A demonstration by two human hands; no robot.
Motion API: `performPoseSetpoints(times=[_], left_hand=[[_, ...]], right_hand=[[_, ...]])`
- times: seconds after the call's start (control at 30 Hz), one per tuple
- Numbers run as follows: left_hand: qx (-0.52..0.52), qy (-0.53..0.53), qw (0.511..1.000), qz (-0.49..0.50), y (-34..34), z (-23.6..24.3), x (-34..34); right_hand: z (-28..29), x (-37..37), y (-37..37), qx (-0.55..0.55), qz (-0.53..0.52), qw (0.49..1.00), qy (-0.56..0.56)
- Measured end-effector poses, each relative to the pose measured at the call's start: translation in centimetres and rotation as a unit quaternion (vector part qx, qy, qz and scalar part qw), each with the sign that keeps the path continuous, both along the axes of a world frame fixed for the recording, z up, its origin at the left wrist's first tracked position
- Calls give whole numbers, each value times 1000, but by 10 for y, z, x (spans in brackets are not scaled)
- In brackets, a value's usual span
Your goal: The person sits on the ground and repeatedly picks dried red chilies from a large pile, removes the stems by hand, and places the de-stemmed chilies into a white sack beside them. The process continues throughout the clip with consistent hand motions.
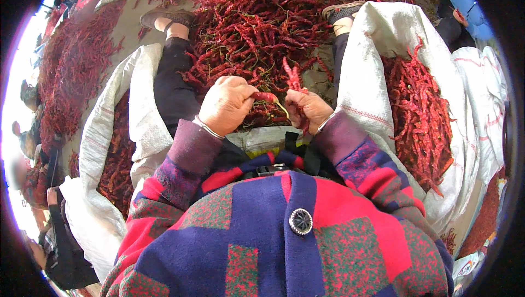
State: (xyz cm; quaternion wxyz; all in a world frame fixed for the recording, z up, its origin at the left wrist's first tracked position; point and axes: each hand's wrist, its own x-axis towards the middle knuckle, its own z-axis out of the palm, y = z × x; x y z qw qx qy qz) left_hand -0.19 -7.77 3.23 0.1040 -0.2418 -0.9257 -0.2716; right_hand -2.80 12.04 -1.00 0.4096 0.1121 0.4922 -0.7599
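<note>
My left hand [227,104] is closed on a red chili pepper [264,97], whose pale curved stem points toward my other hand. Just to the right, my right hand [309,110] is closed around a few dried red chilies [293,75]; one sticks up above the fingers and another hangs below the palm. Both hands are held above the near edge of a large heap of dried red chilies [262,29], many with stems on, spread between my outstretched legs. The right hand's fingertips are partly hidden.
An open white woven sack [365,86] with chilies inside stands at my right, another white sack [146,133] with darker chilies at my left. A further chili heap [76,67] lies at far left. Other people sit along the left rim. My shoes [180,17] flank the heap.
</note>
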Motion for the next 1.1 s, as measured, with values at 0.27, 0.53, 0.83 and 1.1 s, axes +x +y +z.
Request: performPoseSetpoints(times=[0.27, 0.53, 0.83, 1.1], left_hand=[[-66, 86, 994, 25, 13, 15, 5], [417, -448, 790, 25, 16, -8, 29], [488, -574, 658, 13, 18, -12, 31], [392, -499, 772, 36, 37, -5, 29]], right_hand=[[22, 10, -15, 15, 56, 995, 84], [32, 17, -26, -28, -20, 993, 111], [30, 19, -22, 2, 18, 992, 121], [26, 19, -22, 43, -15, 983, 178]])
